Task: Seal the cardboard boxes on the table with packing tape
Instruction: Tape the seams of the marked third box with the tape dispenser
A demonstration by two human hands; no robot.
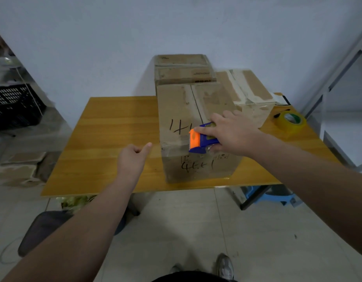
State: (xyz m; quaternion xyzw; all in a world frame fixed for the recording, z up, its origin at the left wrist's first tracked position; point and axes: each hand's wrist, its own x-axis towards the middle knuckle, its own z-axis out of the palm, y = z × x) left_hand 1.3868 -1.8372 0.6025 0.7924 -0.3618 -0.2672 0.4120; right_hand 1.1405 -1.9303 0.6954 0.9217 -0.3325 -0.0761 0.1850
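A tall cardboard box [182, 110] with black handwriting stands at the front of the wooden table [107, 139]. My right hand [231, 133] grips a blue and orange tape dispenser [200, 140] and holds it against the box's near top edge, where clear tape crosses the front. My left hand [133, 157] hovers over the table just left of the box, fingers loosely curled, thumb pointing at the box, holding nothing. Behind stand a taped box [251, 92] at the right and another box [183, 68] at the back.
A spare roll of yellowish tape [290, 123] lies on the table's right side. A black crate [13, 106] sits at the left, flattened cardboard [19, 167] on the floor, a dark stool [46, 228] below the table edge, a metal rack [338, 74] at the right.
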